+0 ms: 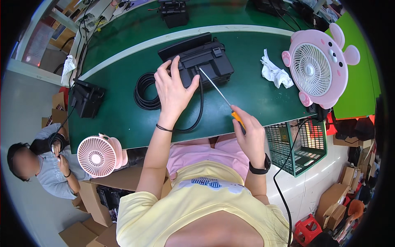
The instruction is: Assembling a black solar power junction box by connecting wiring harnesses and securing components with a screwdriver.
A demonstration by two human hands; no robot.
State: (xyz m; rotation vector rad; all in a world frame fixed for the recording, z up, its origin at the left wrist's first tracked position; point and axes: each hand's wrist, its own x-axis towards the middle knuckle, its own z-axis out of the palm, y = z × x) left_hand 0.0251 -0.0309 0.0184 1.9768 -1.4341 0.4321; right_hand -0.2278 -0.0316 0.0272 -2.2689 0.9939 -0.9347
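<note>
Chunky black box [218, 66] sitting on the green table [249, 88], orange-handled screwdriver [221, 94] slanted, tip right at its near side.

Black case [212, 61] on green desk [251, 99]. Left hand [173, 92] at case's left end, fingers spread; right hand [249, 131] holds orange-handled screwdriver [236, 115], tip at case's near side. Coiled hose [139, 92] left of case; tissue [275, 73], eared pink fan [310, 68] right.

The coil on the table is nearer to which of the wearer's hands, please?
Left: the left hand is just right of the coil; the right hand is farther off, lower right, holding a screwdriver.
</note>
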